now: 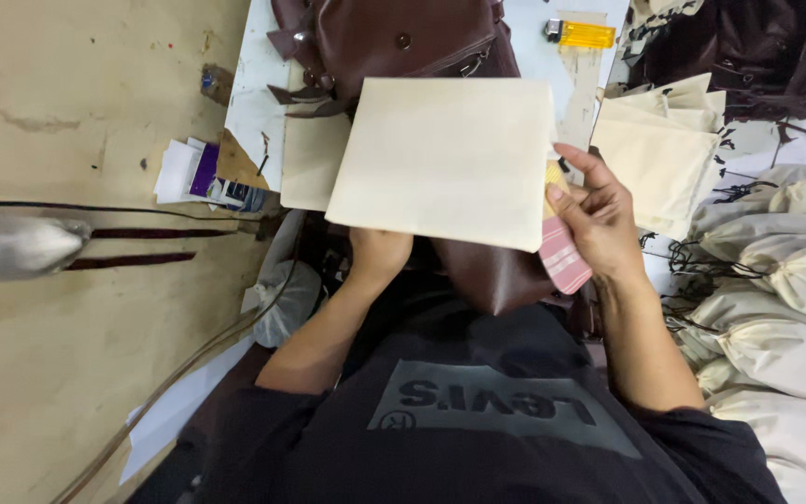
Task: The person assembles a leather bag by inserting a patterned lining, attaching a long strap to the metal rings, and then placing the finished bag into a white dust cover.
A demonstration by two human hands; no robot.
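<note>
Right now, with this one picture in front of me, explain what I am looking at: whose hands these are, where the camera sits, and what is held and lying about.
There is no machine here. The single picture comes from a camera worn on a person's head, looking straight down, so you see their dark shirt at the bottom and both bare arms reaching forward.

The right hand grips the edge of a flat cream sheet and also a small pink striped item. The left hand is mostly hidden under the sheet, seemingly supporting it from below.

Beneath the sheet lies a brown leather bag on a white worktable. To the right sits a stack of cream fabric pieces and a pile of cream drawstring pouches. A yellow tool lies at the top.
</note>
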